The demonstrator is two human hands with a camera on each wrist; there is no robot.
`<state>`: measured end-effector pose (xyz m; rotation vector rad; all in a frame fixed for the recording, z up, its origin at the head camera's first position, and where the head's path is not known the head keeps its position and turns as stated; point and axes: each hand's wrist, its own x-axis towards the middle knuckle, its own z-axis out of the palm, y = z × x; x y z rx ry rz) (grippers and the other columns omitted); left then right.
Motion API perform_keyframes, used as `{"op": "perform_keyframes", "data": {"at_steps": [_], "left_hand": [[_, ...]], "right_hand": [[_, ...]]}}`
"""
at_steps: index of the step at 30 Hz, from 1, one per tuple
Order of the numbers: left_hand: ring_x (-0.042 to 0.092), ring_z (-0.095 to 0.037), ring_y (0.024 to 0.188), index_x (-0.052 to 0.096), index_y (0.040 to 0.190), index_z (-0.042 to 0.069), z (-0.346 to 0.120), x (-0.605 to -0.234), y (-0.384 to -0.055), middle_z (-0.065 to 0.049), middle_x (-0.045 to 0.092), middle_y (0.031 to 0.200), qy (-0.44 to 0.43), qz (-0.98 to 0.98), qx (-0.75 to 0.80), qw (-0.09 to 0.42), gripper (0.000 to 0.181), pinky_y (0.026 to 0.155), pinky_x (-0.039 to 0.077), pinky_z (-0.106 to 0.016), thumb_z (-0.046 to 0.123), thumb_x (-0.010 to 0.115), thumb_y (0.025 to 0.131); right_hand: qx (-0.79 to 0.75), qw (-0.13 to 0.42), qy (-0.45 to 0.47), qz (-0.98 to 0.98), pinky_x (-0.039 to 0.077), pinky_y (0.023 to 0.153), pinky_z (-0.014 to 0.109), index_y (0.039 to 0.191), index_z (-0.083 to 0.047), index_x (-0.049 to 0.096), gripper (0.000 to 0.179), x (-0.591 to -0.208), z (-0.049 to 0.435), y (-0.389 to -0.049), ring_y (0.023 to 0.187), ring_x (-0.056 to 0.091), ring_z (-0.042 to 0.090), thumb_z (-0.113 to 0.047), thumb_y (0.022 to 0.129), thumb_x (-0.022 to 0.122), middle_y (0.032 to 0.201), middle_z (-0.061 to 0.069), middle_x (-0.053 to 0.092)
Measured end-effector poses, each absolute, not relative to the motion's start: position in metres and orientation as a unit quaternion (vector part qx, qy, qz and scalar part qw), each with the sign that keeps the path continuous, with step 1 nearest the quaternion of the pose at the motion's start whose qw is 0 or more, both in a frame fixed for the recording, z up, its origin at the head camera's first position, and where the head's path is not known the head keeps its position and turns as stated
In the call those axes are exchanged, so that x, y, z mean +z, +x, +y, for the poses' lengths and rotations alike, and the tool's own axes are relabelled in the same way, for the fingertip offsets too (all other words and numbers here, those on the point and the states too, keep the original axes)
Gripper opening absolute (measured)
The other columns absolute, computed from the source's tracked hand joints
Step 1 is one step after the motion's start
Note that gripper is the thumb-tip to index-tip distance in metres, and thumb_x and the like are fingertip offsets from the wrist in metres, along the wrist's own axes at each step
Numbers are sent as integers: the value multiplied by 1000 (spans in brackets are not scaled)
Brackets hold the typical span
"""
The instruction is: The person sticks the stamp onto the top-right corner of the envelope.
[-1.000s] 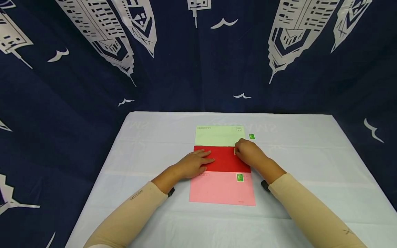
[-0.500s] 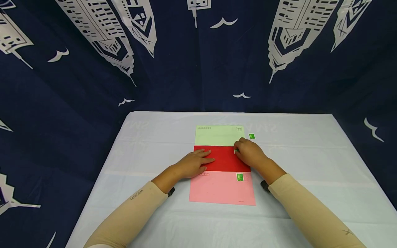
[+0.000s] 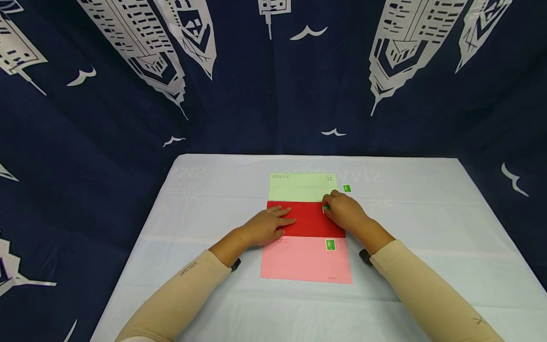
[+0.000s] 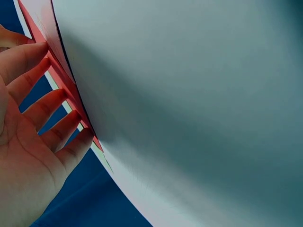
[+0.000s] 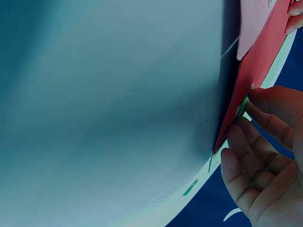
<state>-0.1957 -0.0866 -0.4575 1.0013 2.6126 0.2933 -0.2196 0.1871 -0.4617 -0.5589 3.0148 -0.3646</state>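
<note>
A red envelope lies between a light green envelope and a pink envelope. My left hand rests on the red envelope's left part with fingers spread; the left wrist view shows the fingertips touching it. At the red envelope's upper right corner, my right hand pinches a green stamp between thumb and index finger. The fingers partly hide this stamp. Another green stamp sits at the pink envelope's upper right.
A loose green stamp lies on the white table, just right of the light green envelope. A dark blue cloth with white building and bird prints hangs behind the table.
The fingers of my right hand have shifted slightly at the corner, and more of the green stamp shows. My left hand stays where it was.
</note>
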Motion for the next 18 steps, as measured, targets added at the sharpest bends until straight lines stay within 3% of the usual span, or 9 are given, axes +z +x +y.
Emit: {"op": "perform_keyframes", "data": {"at_steps": [18], "left_hand": [[27, -29, 156, 52, 149, 22, -85, -457, -195, -6, 34, 166, 335, 918, 126, 172, 49, 126, 29, -46, 25, 60, 101]], "right_hand": [[-112, 31, -183, 976, 57, 79, 40, 110, -3, 68, 19, -460, 186, -219, 80, 57, 21, -13, 94, 69, 95, 10, 62]]}}
